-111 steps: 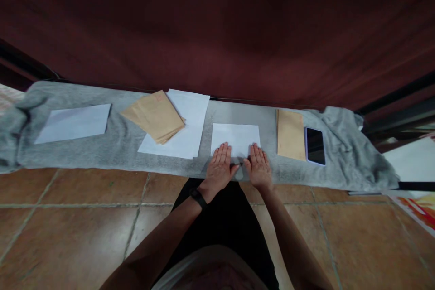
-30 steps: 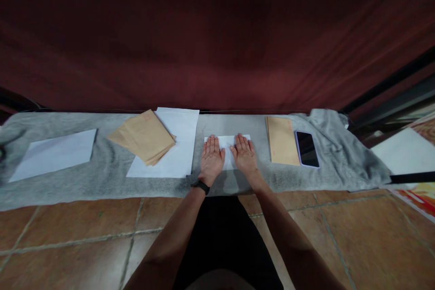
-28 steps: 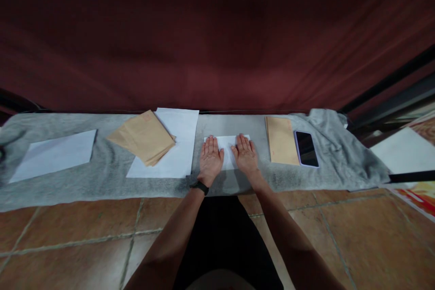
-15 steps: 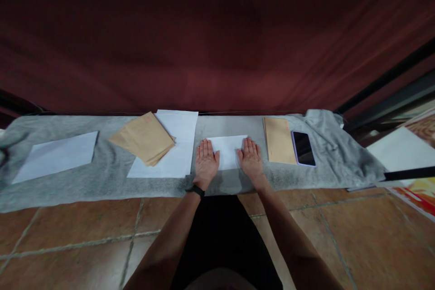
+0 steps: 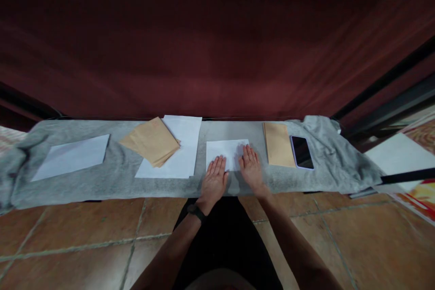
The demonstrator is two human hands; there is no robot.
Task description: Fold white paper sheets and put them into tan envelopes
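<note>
A small white sheet of paper (image 5: 220,147) lies flat on the grey cloth in front of me, perhaps folded. My left hand (image 5: 215,176) rests palm down over its near edge, fingers stretched out. On the right end of the same paper lies my right hand (image 5: 250,165), flat and also open. Neither hand grips anything. A black band (image 5: 197,213) circles my left wrist. Just right of my right hand are brown envelopes (image 5: 280,145), stacked neatly.
A phone (image 5: 302,152) lies beside the right envelopes. Fanned brown envelopes (image 5: 154,140) rest on large white sheets (image 5: 186,145) to the left. Farther left is another white sheet (image 5: 73,156). Grey cloth (image 5: 115,181) covers the narrow surface, with a dark red panel (image 5: 217,54) behind.
My left hand has slid right and nearer to me, from the paper's left edge onto its near edge. The right hand stays at the right end. The view has shifted slightly.
</note>
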